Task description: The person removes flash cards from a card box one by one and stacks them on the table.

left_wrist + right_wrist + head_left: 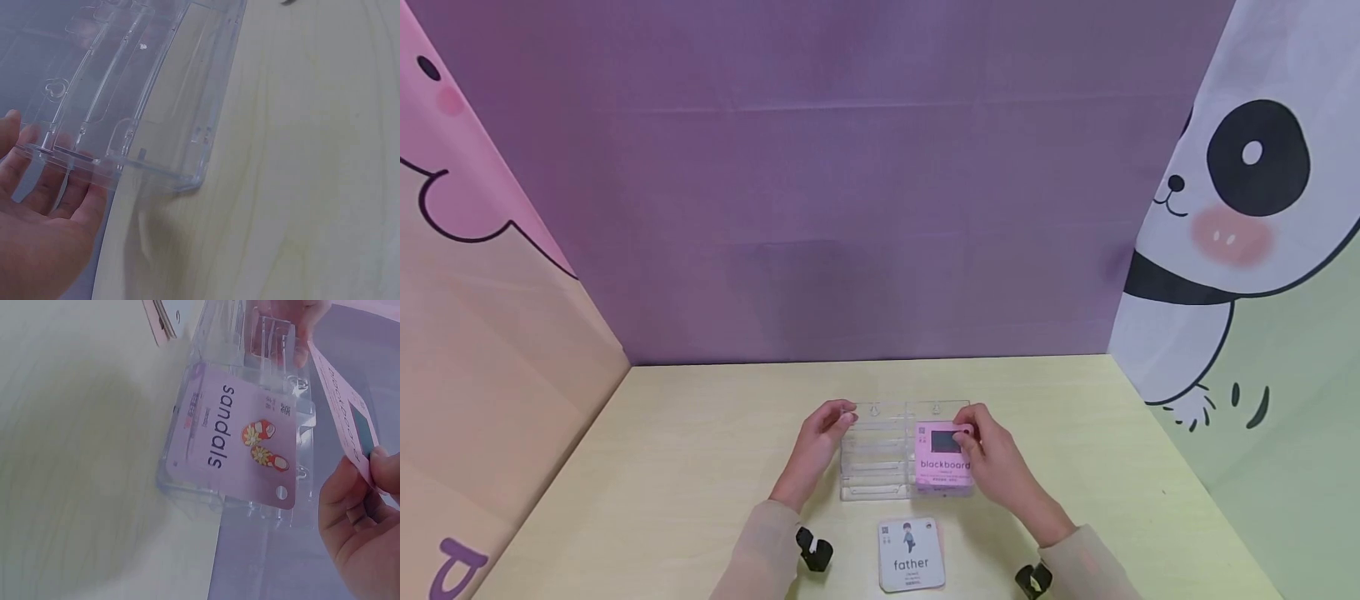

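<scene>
A clear plastic card rack (874, 475) with two columns of ledges stands on the table. My left hand (814, 450) grips its upper left edge; in the left wrist view, the fingers (78, 190) curl behind the clear side wall. With thumb and fingers, my right hand (1009, 471) pinches a pink "blackboard" card (938, 477) by its upper right corner. The right wrist view shows that card tilted and apart from a pink "sandals" card (234, 434), which rests in the rack's right column. The head view mostly hides the sandals card behind the blackboard card.
A small stack of cards, topped by a white "father" card (912, 550), lies on the light wooden table (685, 467) in front of the rack. Black camera mounts (815, 550) sit at both wrists. A purple backdrop (850, 208) rises behind the table, with printed side panels.
</scene>
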A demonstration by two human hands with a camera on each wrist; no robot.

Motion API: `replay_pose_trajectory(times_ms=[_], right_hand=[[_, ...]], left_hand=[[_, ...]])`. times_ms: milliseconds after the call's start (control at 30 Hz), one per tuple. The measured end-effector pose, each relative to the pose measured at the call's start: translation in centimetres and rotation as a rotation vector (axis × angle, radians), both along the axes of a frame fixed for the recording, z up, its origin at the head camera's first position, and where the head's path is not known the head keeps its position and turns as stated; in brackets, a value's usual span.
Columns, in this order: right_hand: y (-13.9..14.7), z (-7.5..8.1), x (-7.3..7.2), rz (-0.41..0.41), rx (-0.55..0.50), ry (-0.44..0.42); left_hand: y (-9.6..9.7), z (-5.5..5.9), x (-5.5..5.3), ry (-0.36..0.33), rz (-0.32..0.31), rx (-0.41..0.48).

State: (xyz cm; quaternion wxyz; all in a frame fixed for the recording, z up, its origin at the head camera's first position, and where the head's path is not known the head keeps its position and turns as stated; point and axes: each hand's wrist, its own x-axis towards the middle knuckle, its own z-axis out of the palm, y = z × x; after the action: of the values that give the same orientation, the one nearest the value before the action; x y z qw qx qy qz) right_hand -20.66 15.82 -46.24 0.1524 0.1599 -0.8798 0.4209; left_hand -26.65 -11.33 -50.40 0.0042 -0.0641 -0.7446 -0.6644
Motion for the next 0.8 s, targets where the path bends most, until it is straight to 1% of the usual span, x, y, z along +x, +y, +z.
replay_pose_trajectory(times_ms=[200, 300, 433, 567, 800], right_hand=[[-0.2, 0.1, 0.4, -0.003, -0.032, -0.025], [-0.4, 0.2, 0.6, -0.002, -0.051, -0.058], [-0.5, 0.3, 0.8, -0.007, -0.082, -0.107], [-0.7, 0.4, 0.9, -0.018, -0.101, -0.132], [-1.0, 0.6, 1.2, 0.007, -0.149, -0.176]], left_hand=[[0.0, 0.0, 0.0, 0.013, 0.004, -0.009], [0.0, 0.0, 0.0, 0.022, 0.006, -0.017], [0.0, 0.0, 0.0, 0.011, 0.011, -0.011], [0.0, 0.0, 0.0, -0.004, 0.012, -0.005], [0.2, 0.1, 0.1, 0.008, 0.008, -0.005]])
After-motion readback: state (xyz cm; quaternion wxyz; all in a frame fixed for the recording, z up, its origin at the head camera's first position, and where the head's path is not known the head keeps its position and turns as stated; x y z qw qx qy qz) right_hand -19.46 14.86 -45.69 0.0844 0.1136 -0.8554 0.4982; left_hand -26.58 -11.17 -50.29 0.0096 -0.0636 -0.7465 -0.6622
